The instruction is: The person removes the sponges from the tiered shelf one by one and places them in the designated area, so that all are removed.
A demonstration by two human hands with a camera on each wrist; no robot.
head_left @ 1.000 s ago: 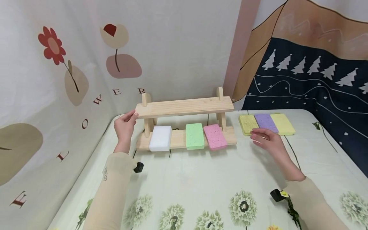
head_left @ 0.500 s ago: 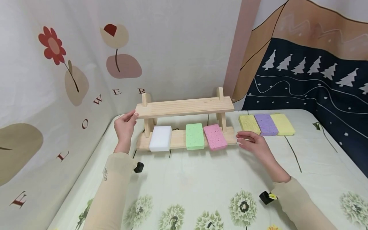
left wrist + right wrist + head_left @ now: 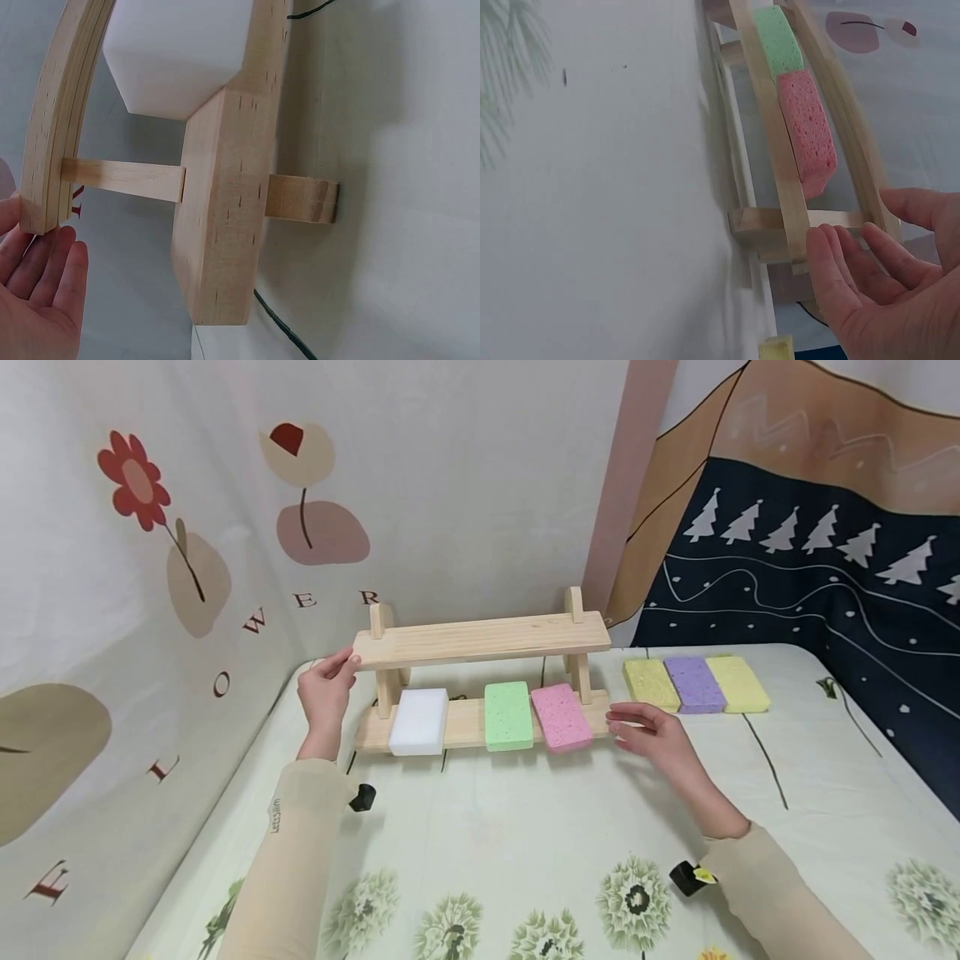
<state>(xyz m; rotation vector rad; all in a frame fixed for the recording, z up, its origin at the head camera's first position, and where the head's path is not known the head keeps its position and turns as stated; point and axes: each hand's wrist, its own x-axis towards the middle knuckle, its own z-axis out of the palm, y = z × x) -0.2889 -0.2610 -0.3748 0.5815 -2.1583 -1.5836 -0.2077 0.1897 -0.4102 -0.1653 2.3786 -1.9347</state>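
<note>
A two-tier wooden shelf (image 3: 480, 641) stands at the back of the table. My left hand (image 3: 324, 697) holds the left end of its upper board, thumb and fingers around the edge in the left wrist view. On the lower board (image 3: 467, 720) lie a white sponge (image 3: 418, 722), a green sponge (image 3: 508, 717) and a pink sponge (image 3: 562, 718), the pink one slightly turned. My right hand (image 3: 663, 743) is at the lower board's right end. In the right wrist view its fingers (image 3: 829, 274) are extended, fingertips right at the board end, with the thumb apart.
To the right of the shelf, a dark yellow sponge (image 3: 650, 685), a purple sponge (image 3: 696, 685) and a pale yellow sponge (image 3: 738, 684) lie side by side on the flowered tablecloth (image 3: 480, 827). Fabric hangings close off the back, the left and the right.
My right hand has moved left from beside the dark yellow sponge to the lower board's right end. My left hand stays on the upper board; shelf and sponges have not moved.
</note>
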